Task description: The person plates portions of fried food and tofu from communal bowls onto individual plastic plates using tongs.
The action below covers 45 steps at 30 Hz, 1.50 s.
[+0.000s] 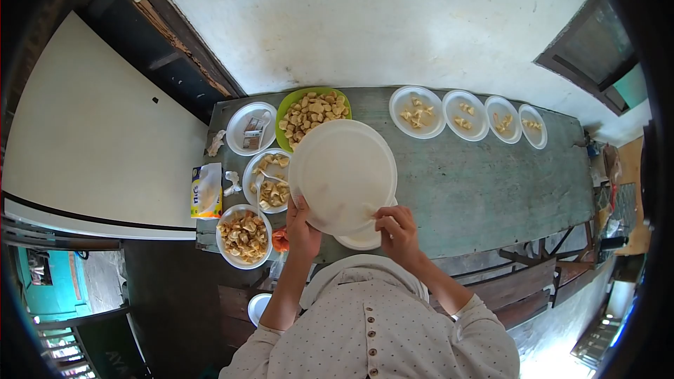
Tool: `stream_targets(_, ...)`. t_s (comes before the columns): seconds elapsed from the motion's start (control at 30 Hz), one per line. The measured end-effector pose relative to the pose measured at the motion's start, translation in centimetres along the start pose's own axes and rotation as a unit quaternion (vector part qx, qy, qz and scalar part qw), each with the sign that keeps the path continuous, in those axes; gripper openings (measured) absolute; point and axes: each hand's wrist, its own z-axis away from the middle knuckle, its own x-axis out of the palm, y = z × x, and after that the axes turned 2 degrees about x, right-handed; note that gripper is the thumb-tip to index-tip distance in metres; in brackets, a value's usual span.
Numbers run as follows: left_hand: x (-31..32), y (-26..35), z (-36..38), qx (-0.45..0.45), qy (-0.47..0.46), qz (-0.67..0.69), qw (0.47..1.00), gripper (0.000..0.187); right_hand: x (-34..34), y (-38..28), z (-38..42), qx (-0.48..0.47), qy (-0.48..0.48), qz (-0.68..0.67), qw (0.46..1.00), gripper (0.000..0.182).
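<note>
A round white plate [342, 175] is held up over the near side of the table, tilted toward me. My left hand [303, 230] grips its lower left edge, thumb on the face. At the lower right rim, the fingers of my right hand [398, 233] are pinched together; a small pale bit seems to show at the fingertips, too small to name. Behind and below the held plate, another white plate [361, 241] is partly hidden. A green bowl [283, 109] heaped with light brown food pieces is partly covered by the held plate.
Along the wall stand several white plates [417, 135] with small food portions. To the left are a plate with small packets [253, 133], a plate with forks and food [270, 195], a full plate of pieces [243, 237] and a tissue pack [206, 191].
</note>
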Motion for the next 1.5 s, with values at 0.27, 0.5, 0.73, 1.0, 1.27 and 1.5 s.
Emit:
stream_targets(0.27,1.1,-1.8,0.9,0.040,0.033,0.001,0.999,0.038,3.8,-3.6,-1.8,-0.016,-0.007,-0.029,0.999,0.020)
stream_targets(0.5,0.8,-1.3,1.3,0.043,0.048,-0.038,0.997,0.038,4.1,1.1,-5.7,-0.021,0.044,0.033,0.998,0.018)
stream_targets(0.73,-0.7,0.2,0.8,0.027,0.049,0.030,0.998,0.041,0.6,5.7,-5.8,0.070,0.135,0.081,0.985,0.017)
stream_targets(1.0,-2.6,1.8,-0.7,0.015,-0.024,0.093,0.995,0.040,-1.0,7.5,-2.9,0.297,0.221,-0.237,0.898,0.008)
stream_targets(1.27,-2.7,2.6,-0.8,0.112,0.035,-0.050,0.992,0.030,1.3,8.4,-0.4,0.404,0.061,-0.328,0.852,0.005)
stream_targets(1.5,-4.0,2.3,0.6,0.191,0.028,-0.416,0.889,0.022,5.5,11.2,5.8,0.283,-0.117,-0.086,0.948,0.011)
